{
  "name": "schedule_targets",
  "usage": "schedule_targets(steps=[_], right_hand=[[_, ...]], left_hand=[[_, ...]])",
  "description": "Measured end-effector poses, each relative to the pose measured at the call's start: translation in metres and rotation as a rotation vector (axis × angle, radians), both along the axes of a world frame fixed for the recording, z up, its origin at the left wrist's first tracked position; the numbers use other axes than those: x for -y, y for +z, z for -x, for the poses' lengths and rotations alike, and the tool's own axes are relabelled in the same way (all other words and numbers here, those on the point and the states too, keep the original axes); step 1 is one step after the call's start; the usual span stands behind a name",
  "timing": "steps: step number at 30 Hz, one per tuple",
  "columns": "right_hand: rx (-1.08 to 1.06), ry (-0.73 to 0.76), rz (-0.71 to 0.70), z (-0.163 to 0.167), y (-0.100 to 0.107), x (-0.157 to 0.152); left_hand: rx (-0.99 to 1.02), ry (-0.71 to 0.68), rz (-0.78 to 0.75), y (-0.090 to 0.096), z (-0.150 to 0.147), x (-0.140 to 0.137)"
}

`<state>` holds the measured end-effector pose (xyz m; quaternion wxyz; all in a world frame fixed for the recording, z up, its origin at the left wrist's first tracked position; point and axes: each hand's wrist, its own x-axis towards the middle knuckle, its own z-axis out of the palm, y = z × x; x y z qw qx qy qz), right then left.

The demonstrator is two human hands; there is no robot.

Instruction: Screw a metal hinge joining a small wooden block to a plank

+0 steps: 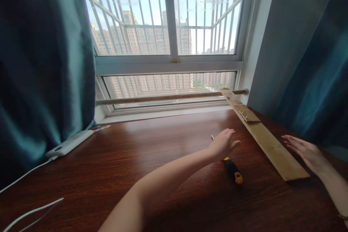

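A long wooden board [272, 146] lies slantwise on the right of the table, its far end reaching up to the window rail. On it sits a smaller wood piece [247, 113] with several screws or nails sticking up. My left hand [223, 144] is open, fingers stretched toward the board, and holds nothing. Partly covered by that hand is a screwdriver [233, 171] with a black and yellow handle; its metal tip shows beyond the hand. My right hand [307, 152] is open beside the board's right edge, fingers extended, with nothing in it.
The dark red-brown table [163, 145] has a glossy top. At its left, a white power strip [70, 143] and a white cable [32, 211] lie near a blue curtain [51, 54]. A metal rail [163, 98] runs along the window. Another blue curtain [315, 79] hangs at right.
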<state>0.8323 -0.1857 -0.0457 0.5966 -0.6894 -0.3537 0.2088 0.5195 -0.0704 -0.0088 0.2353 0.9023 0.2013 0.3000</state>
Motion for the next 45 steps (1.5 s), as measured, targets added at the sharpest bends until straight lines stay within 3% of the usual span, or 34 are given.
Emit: schedule_targets(steps=[4,6,9,11,13,16,19,25,31,36,40,45], right_hand=[[0.751,-0.55,0.147,0.023,0.016,0.015],[0.946,-0.626,0.205,0.056,0.024,0.018],[1.064,-0.246,0.166,0.12,0.028,0.011],[1.019,0.001,0.136,0.159,0.022,0.001],[0.956,0.162,0.215,0.188,0.012,-0.008],[0.965,0.267,0.335,0.213,-0.004,-0.015],[1.059,0.266,0.368,0.229,-0.016,-0.015],[1.087,0.263,0.4,0.243,-0.018,-0.015],[1.115,0.218,0.471,0.217,-0.006,-0.038],[1.189,0.075,0.569,0.182,-0.014,-0.059],[1.259,0.013,0.589,0.163,-0.023,-0.061],[1.269,-0.015,0.618,0.155,-0.02,-0.057]], left_hand=[[-0.185,-0.019,-0.259,-0.004,0.114,0.013],[-0.287,-0.016,-0.378,-0.011,0.164,0.02],[-0.359,0.003,-0.532,-0.02,0.222,0.031],[-0.352,0.021,-0.614,-0.023,0.248,0.04],[-0.32,0.035,-0.668,-0.024,0.265,0.048],[-0.269,0.072,-0.684,-0.024,0.279,0.055],[-0.269,0.065,-0.66,-0.022,0.285,0.059],[-0.303,-0.011,-0.699,-0.02,0.282,0.065],[-0.249,-0.057,-0.76,-0.021,0.279,0.071],[-0.207,-0.06,-0.786,-0.02,0.278,0.073],[-0.308,-0.099,-0.771,-0.017,0.281,0.072],[-0.338,-0.105,-0.764,-0.017,0.283,0.066]])
